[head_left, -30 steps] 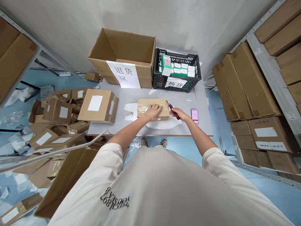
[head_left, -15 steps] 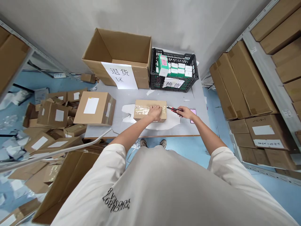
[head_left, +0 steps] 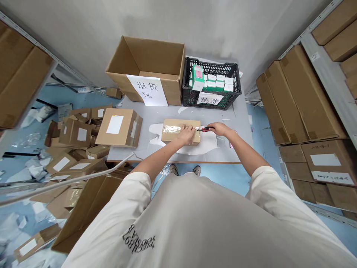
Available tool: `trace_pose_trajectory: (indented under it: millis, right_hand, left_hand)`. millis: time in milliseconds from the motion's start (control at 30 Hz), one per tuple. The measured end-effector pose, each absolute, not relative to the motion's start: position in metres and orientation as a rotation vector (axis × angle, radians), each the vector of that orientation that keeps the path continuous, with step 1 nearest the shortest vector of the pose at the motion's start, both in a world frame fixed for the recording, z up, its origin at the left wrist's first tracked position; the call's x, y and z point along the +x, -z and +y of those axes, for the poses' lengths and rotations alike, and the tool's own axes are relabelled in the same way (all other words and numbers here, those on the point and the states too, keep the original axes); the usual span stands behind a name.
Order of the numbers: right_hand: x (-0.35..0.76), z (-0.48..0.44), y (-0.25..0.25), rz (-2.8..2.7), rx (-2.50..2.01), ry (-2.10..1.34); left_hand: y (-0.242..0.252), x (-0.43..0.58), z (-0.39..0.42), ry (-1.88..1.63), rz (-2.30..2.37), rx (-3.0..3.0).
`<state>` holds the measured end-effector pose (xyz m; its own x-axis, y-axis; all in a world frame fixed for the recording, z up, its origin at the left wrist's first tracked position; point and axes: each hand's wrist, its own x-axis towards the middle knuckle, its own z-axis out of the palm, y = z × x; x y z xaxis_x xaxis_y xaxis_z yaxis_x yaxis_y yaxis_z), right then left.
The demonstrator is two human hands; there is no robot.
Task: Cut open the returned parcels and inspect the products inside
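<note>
1. The worked piece. We see the small carton [head_left: 173, 135] lying flat near the front of the bench [head_left: 147, 113], on a torn white sheet [head_left: 196, 149]. Clear tape [head_left: 170, 129] runs lengthwise along its top.

2. The left grip. Our left hand [head_left: 186, 134] lies on the carton's top with the fingers bent, pressing down rather than closing around anything; we judge that it steadies the carton.

3. The right grip. Our right hand [head_left: 219, 128] is clenched around the red-and-black cutter [head_left: 205, 129], whose tip points toward the left fingertips.

4. What has changed. One second ago we held the cutter steeply at the carton's right end; half a second ago it lay flatter, its tip just beside that end. Now it is nearly level, and the tip reaches over the carton's right edge at the tape.

5. What this means. We judge the tool to be lined up with the tape. Whether the blade has bitten in, we cannot tell at this scale; the tape looks whole.

6. Surroundings. The right forearm now partly covers the phone [head_left: 231, 145]. Behind stand the large open carton [head_left: 173, 89] and the black crate [head_left: 230, 100].
</note>
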<state>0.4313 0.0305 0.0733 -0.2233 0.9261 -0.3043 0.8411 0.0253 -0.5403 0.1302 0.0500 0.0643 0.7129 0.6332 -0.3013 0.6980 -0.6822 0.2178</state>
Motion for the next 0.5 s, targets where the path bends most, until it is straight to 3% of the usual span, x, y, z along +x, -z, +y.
trace_pose_trajectory:
  millis: [300,500]
  right_hand:
    - [0.433,-0.007,-0.068,-1.766,-1.73,-1.635]
    - [0.426,-0.039,-0.059,-1.305,-1.819,-1.587]
  left_hand:
    - [-0.067,0.127,0.053,0.271,0.993,2.574]
    - [-0.083,0.12,0.053,0.268,0.952,2.552]
